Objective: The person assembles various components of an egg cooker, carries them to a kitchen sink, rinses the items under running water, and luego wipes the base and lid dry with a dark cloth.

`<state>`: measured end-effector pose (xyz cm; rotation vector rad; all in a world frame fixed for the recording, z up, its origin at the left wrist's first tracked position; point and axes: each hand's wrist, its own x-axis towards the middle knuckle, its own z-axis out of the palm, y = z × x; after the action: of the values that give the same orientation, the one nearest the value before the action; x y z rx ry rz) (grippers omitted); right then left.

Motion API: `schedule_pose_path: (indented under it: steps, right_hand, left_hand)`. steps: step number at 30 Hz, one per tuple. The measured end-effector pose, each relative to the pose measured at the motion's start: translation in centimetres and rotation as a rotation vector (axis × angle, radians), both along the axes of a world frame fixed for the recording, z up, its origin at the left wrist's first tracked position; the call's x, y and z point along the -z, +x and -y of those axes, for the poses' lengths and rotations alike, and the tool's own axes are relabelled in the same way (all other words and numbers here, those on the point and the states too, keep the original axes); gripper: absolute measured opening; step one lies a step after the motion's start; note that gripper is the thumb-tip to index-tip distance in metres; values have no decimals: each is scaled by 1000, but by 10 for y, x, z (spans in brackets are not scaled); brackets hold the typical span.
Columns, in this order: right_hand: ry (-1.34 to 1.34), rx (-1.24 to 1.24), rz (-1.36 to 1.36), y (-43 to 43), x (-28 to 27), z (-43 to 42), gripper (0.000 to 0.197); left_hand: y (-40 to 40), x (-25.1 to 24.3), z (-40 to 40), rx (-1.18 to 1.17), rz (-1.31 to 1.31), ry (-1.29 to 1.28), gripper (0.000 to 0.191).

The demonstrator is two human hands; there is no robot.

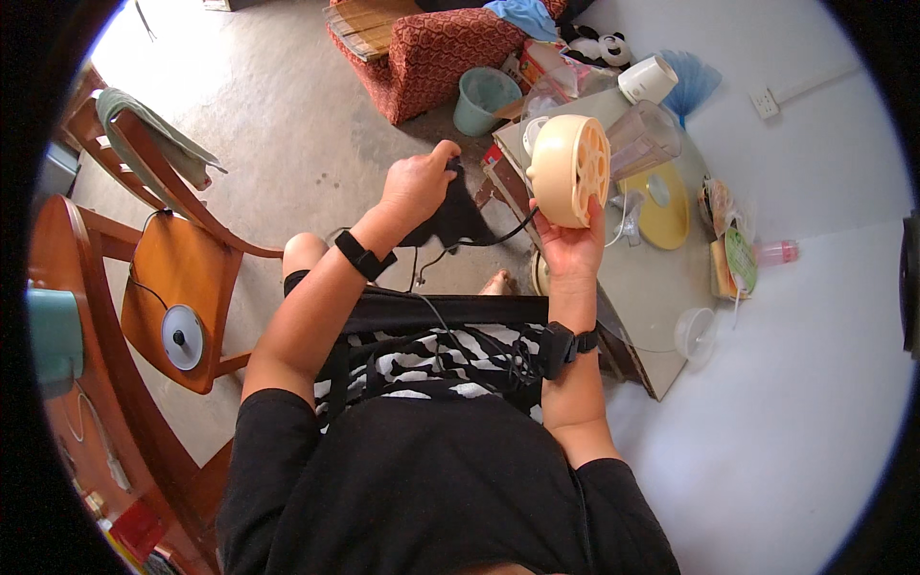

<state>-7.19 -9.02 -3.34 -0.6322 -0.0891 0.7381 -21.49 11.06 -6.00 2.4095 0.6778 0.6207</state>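
Note:
My right hand (575,237) holds up a cream plastic egg cooker (564,171), tilted on its side so that its tray with round holes faces right. A black power cord (496,241) runs from near its base toward the left. With my left hand (420,180) I grip a black cloth (454,208) by its upper part, and the rest hangs down over the floor. Some of the cord passes across the cloth. Thin dark cables (503,352) lie on my lap over a black and white patterned fabric.
To the right, a glass-topped table (647,309) carries a clear blender jug (643,140), a white appliance base (647,79) and a yellow disc (665,208). A teal bin (486,100) stands by a red armchair (445,54). At left, a wooden chair (180,266) bears a round kettle base (182,338).

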Motion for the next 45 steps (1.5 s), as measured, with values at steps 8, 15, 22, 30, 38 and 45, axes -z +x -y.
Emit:
schedule_pose_path:
  steps: [8, 15, 22, 30, 38, 45]
  right_hand:
    - [28, -68, -35, -7, -5, -1, 49]
    - [33, -73, -9, -18, -15, -1, 53]
    - [-19, -47, 31, -27, -23, -10, 59]
    - [17, -53, 177, -56, -35, -20, 54]
    - [38, -106, 58, -74, -26, -21, 48]
    - [-6, -163, 130, -78, -35, -17, 51]
  left_hand:
    - [-12, 4, -38, -52, 539, -1188, 19]
    - [-69, -59, -38, 669, 1434, -1242, 46]
    - [-32, -48, 24, 245, 1036, -1806, 17]
    - [-17, -72, 51, 174, 824, -24, 32]
    - [4, -51, 77, 110, 889, 11, 40]
    - [8, -64, 57, 62, 822, -69, 45]
